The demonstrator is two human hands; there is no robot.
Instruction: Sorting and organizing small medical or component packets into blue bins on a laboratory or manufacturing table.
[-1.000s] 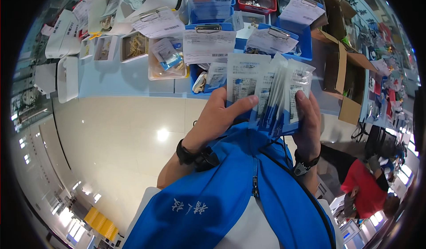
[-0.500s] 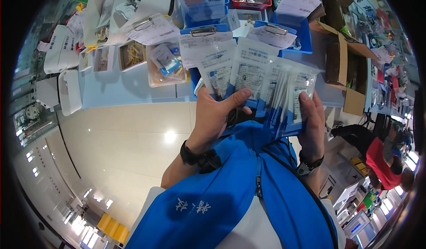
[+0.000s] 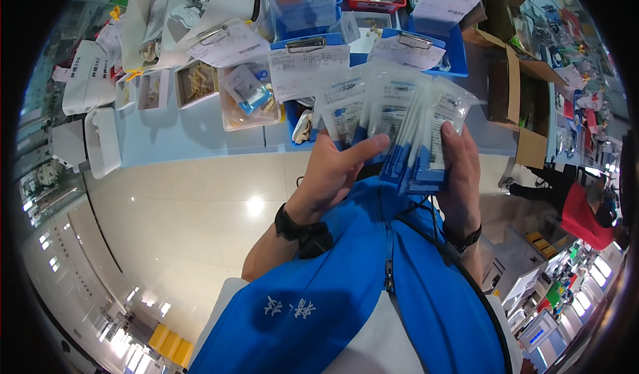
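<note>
A fan of clear plastic packets (image 3: pixel 394 111) with printed labels and blue lower ends spreads between my two hands, just in front of the table edge. My left hand (image 3: pixel 336 174) grips the left side of the fan, its thumb lying across the front. On the right, my right hand (image 3: pixel 460 167) pinches the thicker part of the stack, thumb on the front packet (image 3: pixel 439 131). Most fingers of both hands are hidden behind the packets. Just beyond the fan, clipboards with paper slips (image 3: pixel 308 67) rest on blue bins.
Blue bins (image 3: pixel 456 49) and a red bin (image 3: pixel 374 2) stand at the back of the table (image 3: pixel 193 134). Small boxes (image 3: pixel 198 83) and a clear tub (image 3: pixel 249 101) sit to the left. An open cardboard box (image 3: pixel 504 87) is at the right. A person in red (image 3: pixel 586 217) is farther off.
The packets have drawn closer together into a narrower fan. My left hand has shifted right, uncovering more of a blue bin behind it. The person in red has moved slightly.
</note>
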